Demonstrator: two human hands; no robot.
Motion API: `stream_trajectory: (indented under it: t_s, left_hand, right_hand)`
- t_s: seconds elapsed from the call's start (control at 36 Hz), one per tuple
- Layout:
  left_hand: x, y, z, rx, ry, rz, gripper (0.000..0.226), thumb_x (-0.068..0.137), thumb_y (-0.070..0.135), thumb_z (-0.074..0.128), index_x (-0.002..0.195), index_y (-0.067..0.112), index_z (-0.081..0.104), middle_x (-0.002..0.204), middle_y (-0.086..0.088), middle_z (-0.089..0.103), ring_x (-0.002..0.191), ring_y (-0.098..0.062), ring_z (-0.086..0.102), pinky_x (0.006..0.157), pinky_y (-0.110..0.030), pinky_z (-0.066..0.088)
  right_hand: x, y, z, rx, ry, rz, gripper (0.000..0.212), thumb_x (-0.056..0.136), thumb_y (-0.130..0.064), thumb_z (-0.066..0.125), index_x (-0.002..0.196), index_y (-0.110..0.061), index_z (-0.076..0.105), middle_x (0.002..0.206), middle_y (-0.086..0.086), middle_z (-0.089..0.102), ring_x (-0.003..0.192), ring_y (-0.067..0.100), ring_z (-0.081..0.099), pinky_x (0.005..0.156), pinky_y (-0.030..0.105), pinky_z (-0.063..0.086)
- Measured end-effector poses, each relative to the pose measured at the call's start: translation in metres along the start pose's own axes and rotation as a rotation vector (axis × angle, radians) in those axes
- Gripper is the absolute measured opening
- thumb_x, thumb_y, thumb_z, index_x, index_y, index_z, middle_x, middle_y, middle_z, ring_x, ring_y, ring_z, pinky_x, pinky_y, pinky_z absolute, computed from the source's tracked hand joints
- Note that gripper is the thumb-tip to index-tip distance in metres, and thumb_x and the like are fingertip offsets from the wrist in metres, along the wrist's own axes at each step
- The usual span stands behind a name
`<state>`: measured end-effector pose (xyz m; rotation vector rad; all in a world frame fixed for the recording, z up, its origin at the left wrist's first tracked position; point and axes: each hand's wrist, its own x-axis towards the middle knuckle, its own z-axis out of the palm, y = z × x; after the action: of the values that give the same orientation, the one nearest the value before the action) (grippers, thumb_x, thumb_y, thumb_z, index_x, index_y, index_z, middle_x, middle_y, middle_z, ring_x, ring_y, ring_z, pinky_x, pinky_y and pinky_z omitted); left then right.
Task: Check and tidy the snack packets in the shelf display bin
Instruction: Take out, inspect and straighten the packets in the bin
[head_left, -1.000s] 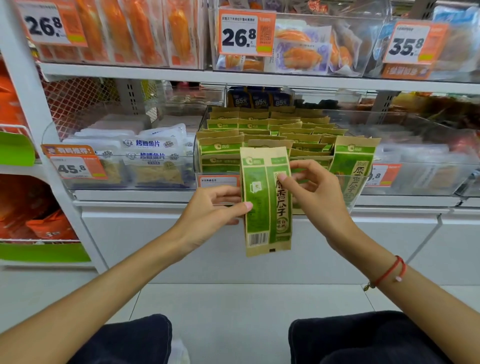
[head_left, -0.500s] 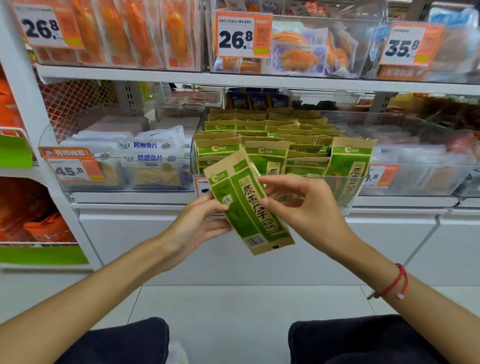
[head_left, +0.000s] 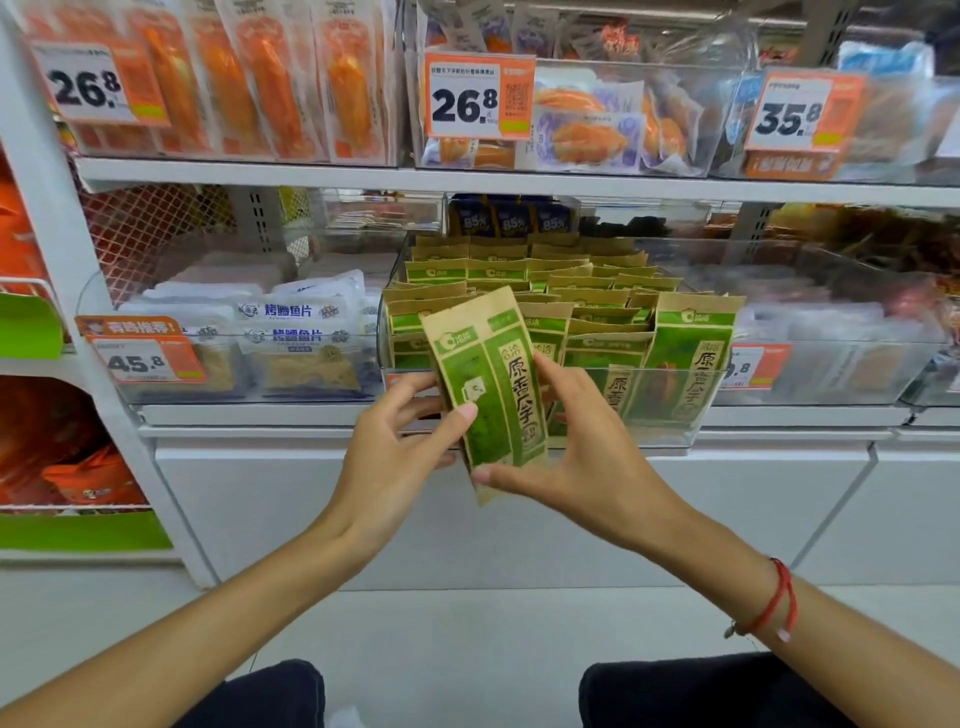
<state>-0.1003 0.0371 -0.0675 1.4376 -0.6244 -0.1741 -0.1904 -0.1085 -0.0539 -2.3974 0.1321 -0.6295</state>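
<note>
Both hands hold one packet (green and kraft, tilted left) just in front of the bin. Left hand: thumb on the front face, fingers behind. Right hand: fingers pinch the right edge, thumb at the bottom. More packets stand in the bin beyond the fingers.

White shelf carries clear packet-filled bins.

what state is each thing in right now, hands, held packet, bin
left hand: grips the packet's left edge
right hand: holds its right edge and bottom
held packet: out of the bin, tilted left, front facing the camera
display bin: packed with upright green packets
</note>
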Motion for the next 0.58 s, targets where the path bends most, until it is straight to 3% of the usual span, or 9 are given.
stream_trajectory:
  t_s: [0.11,0.19,0.31,0.42,0.5,0.58]
  left_hand:
    - [-0.005,0.005,0.007,0.056,-0.076,0.095,0.026,0.077,0.032,0.070,0.103,0.036,0.067,0.100,0.020,0.072,0.102,-0.004,0.067,0.076,-0.027,0.059]
    - [-0.006,0.008,0.009,0.031,-0.134,0.115,0.022,0.081,0.036,0.062,0.102,0.037,0.068,0.102,0.018,0.073,0.103,-0.007,0.068,0.080,-0.024,0.058]
    - [0.000,0.010,0.007,0.001,-0.132,0.036,0.027,0.098,0.037,0.038,0.105,0.037,0.065,0.099,0.021,0.074,0.100,0.000,0.068,0.084,-0.016,0.054]
    - [0.006,0.003,0.002,0.079,-0.185,-0.040,0.039,0.088,0.050,0.041,0.118,0.036,0.062,0.111,0.024,0.069,0.112,0.005,0.060,0.094,-0.019,0.049]
    - [0.002,0.007,0.004,0.033,-0.242,-0.082,0.040,0.090,0.045,0.042,0.116,0.028,0.066,0.110,0.016,0.072,0.107,0.004,0.063,0.087,-0.012,0.048]
    - [0.001,0.018,0.005,-0.052,-0.163,-0.094,0.038,0.088,0.040,0.049,0.112,0.019,0.069,0.102,0.011,0.075,0.097,0.001,0.068,0.075,-0.006,0.047]
  right_hand:
    - [0.001,0.001,0.001,-0.026,0.047,-0.004,0.095,0.067,-0.051,0.079,0.146,-0.029,0.032,0.115,-0.014,0.043,0.103,-0.004,0.041,0.086,0.008,0.038]
    - [0.005,0.003,-0.008,0.015,0.027,0.051,0.088,0.066,-0.049,0.081,0.141,-0.032,0.039,0.114,-0.017,0.049,0.103,-0.001,0.048,0.086,0.013,0.042]
    - [0.008,0.004,-0.020,0.524,-0.142,0.256,0.087,0.060,-0.041,0.089,0.135,-0.027,0.047,0.120,-0.008,0.066,0.107,0.008,0.064,0.099,0.034,0.050]
    - [0.005,0.002,-0.024,0.808,-0.338,0.280,0.054,0.074,-0.028,0.072,0.124,-0.016,0.056,0.115,0.001,0.071,0.110,0.015,0.066,0.092,0.029,0.052]
    - [0.001,0.001,-0.025,0.898,-0.444,0.312,0.055,0.082,-0.032,0.062,0.132,-0.011,0.052,0.124,0.008,0.066,0.115,0.021,0.063,0.092,0.029,0.052]
    - [0.000,-0.002,-0.029,0.904,-0.455,0.312,0.053,0.088,-0.039,0.051,0.136,-0.015,0.050,0.133,0.010,0.061,0.122,0.024,0.058,0.107,0.043,0.044]
